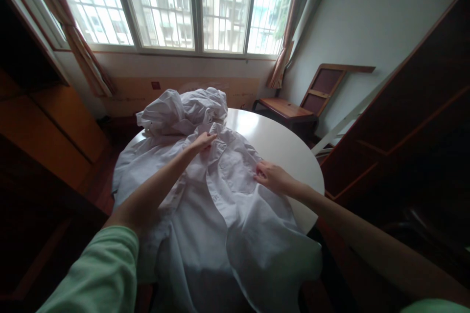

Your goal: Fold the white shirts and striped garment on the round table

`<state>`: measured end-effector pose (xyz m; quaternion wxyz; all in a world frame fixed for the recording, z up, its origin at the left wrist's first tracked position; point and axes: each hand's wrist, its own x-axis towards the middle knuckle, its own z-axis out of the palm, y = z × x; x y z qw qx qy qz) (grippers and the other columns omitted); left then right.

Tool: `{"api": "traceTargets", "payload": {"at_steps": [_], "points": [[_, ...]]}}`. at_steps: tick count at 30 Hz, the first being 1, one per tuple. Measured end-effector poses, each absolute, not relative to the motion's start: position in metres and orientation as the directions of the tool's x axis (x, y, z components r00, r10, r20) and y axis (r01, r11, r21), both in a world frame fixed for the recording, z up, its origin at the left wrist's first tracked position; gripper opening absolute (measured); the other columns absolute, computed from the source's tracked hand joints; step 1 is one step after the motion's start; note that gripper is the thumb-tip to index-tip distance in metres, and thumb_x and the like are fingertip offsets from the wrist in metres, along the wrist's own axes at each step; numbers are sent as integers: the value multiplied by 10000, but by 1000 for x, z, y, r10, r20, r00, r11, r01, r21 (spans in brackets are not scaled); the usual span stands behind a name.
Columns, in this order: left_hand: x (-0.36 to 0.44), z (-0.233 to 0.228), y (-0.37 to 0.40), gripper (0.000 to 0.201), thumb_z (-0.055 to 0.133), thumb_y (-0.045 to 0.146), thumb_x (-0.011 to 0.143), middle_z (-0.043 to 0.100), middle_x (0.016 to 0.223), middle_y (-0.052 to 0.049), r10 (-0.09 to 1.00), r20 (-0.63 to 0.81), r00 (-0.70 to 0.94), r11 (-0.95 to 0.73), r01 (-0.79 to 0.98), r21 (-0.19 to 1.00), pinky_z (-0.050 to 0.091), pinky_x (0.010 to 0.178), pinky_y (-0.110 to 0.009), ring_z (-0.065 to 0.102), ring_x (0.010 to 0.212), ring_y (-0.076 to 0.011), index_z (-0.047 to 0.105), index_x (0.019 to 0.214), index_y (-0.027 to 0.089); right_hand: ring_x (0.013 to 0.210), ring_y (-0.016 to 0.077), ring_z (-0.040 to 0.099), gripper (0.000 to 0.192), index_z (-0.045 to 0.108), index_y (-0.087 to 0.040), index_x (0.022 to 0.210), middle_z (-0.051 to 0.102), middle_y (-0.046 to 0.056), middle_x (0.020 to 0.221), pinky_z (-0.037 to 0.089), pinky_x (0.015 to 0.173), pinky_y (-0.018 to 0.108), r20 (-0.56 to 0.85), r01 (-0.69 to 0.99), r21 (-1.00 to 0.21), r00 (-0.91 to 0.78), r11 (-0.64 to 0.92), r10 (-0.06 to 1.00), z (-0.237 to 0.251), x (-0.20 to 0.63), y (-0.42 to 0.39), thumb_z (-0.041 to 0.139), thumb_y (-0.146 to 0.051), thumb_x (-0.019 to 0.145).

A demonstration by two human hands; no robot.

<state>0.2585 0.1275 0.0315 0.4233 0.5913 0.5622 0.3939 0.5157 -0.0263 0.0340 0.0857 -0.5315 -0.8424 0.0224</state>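
A white button-front garment [235, 200], a long shirt or coat, lies spread over the round table and hangs down past its near edge. Near its collar, my left hand [205, 142] is closed on the cloth at the top of the front opening. My right hand [270, 177] has curled fingers gripping the fabric at the right side, beside what looks like a chest pocket. Folds and small buttons show along the front edge between my hands. Behind my left hand sits a crumpled heap of white cloth [183, 107]; whether it is a separate garment I cannot tell.
The round white table [286, 149] shows its bare top at the right. Beyond it stands a wooden chair [288, 107] against the wall. Barred windows [165, 5] with tied curtains [86, 61] line the far side. A wooden cabinet [69, 127] is at left.
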Motion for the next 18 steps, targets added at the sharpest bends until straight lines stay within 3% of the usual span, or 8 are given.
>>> {"api": "traceTargets", "payload": {"at_steps": [4, 8, 10, 14, 18], "points": [[221, 41, 120, 348, 639, 409, 679, 640, 804, -62, 984, 147, 100, -170, 779, 604, 427, 661, -256, 599, 783, -205, 585, 908, 153, 652, 167, 557, 132, 562, -150, 777, 621, 81, 741, 333, 584, 259, 12, 937, -43, -345, 346, 938, 36, 521, -26, 430, -158, 789], [191, 45, 96, 460, 656, 439, 635, 617, 1002, -87, 954, 11, 300, -291, 917, 272, 423, 774, -273, 570, 944, -243, 586, 999, 167, 678, 181, 579, 106, 581, -139, 752, 635, 93, 745, 329, 581, 251, -98, 955, 24, -291, 294, 952, 49, 530, -27, 477, -145, 736], [185, 44, 82, 496, 633, 435, 654, 578, 1100, -96, 943, -7, 333, -327, 929, 171, 414, 822, -290, 541, 1022, -254, 564, 1073, 179, 691, 183, 589, 105, 590, -135, 745, 644, 96, 760, 335, 578, 244, -140, 953, 45, -292, 301, 946, 55, 533, -27, 492, -128, 709], [182, 37, 66, 443, 587, 356, 686, 559, 1123, -114, 962, 72, 264, -270, 959, 90, 421, 811, -293, 547, 1027, -251, 546, 1082, 161, 730, 204, 611, 139, 616, -125, 747, 665, 114, 792, 353, 576, 243, -225, 929, 103, -325, 355, 918, 60, 536, -25, 504, -94, 672], [178, 34, 67, 275, 574, 347, 700, 615, 976, -95, 974, 180, 136, -173, 962, 211, 424, 743, -279, 586, 911, -236, 590, 908, 169, 765, 225, 624, 145, 639, -135, 750, 674, 124, 810, 368, 592, 255, -253, 911, 194, -312, 364, 916, 64, 537, -23, 515, -108, 680]]}}
